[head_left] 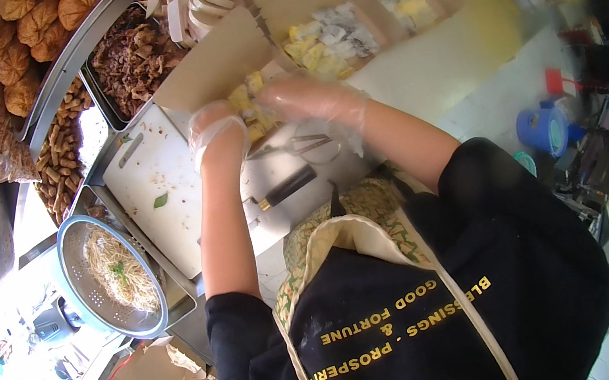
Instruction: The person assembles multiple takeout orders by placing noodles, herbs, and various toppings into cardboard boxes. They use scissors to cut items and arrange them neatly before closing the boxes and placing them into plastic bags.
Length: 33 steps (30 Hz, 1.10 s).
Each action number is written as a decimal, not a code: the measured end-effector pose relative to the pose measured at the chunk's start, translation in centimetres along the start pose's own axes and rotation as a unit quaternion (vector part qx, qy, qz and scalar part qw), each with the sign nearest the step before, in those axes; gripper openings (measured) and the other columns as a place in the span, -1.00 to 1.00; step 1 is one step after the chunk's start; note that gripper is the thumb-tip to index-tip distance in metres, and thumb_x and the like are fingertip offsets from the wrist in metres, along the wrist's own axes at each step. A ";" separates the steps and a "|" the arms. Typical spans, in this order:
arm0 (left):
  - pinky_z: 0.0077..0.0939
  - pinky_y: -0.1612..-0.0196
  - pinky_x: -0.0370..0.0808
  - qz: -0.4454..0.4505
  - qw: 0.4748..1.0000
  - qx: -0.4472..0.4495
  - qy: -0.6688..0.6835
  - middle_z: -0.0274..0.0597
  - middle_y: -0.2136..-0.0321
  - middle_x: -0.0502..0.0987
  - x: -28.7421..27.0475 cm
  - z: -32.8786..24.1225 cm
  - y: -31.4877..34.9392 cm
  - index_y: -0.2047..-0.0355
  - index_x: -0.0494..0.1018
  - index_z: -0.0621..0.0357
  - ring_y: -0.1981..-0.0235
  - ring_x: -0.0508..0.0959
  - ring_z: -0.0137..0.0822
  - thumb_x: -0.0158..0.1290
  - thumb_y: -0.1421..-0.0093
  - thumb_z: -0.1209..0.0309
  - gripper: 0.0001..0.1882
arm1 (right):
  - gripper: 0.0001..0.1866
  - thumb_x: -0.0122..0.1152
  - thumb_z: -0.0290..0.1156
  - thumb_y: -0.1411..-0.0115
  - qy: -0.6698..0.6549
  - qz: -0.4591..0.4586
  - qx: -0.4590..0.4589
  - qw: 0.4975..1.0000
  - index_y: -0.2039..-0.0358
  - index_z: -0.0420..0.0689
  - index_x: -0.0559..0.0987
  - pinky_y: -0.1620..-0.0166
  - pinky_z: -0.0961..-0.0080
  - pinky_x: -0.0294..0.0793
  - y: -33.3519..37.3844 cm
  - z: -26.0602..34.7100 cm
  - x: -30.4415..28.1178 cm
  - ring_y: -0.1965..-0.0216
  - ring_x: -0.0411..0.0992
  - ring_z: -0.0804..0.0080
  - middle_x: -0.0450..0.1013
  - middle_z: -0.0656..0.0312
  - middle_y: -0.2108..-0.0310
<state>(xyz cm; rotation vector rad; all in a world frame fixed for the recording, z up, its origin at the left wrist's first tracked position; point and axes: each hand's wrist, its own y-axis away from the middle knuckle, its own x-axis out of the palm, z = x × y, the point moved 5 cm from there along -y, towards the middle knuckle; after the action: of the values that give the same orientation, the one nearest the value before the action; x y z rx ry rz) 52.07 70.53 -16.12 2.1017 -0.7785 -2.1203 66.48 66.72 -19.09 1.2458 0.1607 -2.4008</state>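
Note:
An open brown cardboard food box lies in front of me on the counter, its lid folded back. Yellow food pieces fill it. My left hand, in a clear plastic glove, is at the box's left side; its fingers are mostly hidden. Over the food from the right reaches my right hand, also gloved; motion blur smears its fingers, so I cannot make out a grip. Just nearer than the box lie scissors. A blade with a black handle rests closer to me.
More open boxes with yellow and white pieces stand far right. On the left are a white cutting board, a colander of pale strands and a tray of dark brown shreds. White slices and brown puffs sit behind.

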 end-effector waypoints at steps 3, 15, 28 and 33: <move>-0.24 0.01 0.51 -0.011 0.999 -0.035 -0.035 -0.05 0.17 0.61 0.3 -0.8 -0.3 0.18 0.59 0.09 0.07 0.58 -0.05 0.04 -0.20 0.36 -0.77 | -0.84 0.11 -0.49 -0.10 0.102 0.018 -0.046 0.994 0.29 -0.19 0.56 0.12 0.11 0.48 0.1 0.4 1.1 0.23 0.51 -0.02 0.52 -0.02 0.33; -0.20 0.01 0.51 0.050 0.998 -0.024 -0.044 0.02 0.18 0.61 1.6 -0.5 1.5 0.20 0.58 0.10 0.07 0.58 -0.03 -0.01 -0.20 0.40 -0.78 | -0.78 0.23 -0.33 -0.08 -0.034 0.078 -0.004 0.996 0.26 -0.13 0.59 0.18 0.21 0.48 -0.2 0.9 1.2 0.27 0.52 0.08 0.53 0.02 0.33; -0.27 0.13 0.50 -0.150 0.864 -0.312 0.366 -0.08 0.23 0.61 0.2 24.3 22.0 0.15 0.56 -0.14 0.22 0.60 -0.14 0.02 -0.23 0.25 -0.78 | -0.82 0.15 -0.31 -0.20 -0.018 -0.125 -0.053 0.991 0.24 -0.09 0.58 0.21 0.20 0.45 0.1 8.8 -0.4 0.28 0.49 0.05 0.51 0.05 0.36; -0.28 0.03 0.44 -0.156 0.887 -0.432 0.036 -0.04 0.06 0.51 -2.0 37.6 31.4 0.07 0.51 -0.14 0.10 0.55 -0.08 0.00 -0.19 0.27 -0.71 | -0.79 0.18 -0.28 -0.20 0.103 0.025 0.041 0.994 0.20 -0.08 0.52 0.31 0.11 0.47 7.7 11.0 3.9 0.34 0.47 -0.04 0.46 0.01 0.32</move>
<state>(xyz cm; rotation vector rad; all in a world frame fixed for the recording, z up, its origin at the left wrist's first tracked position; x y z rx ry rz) 6.94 55.52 -4.26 1.8135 0.4994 -1.9307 59.44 55.32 -15.00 1.5154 0.0918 -2.2541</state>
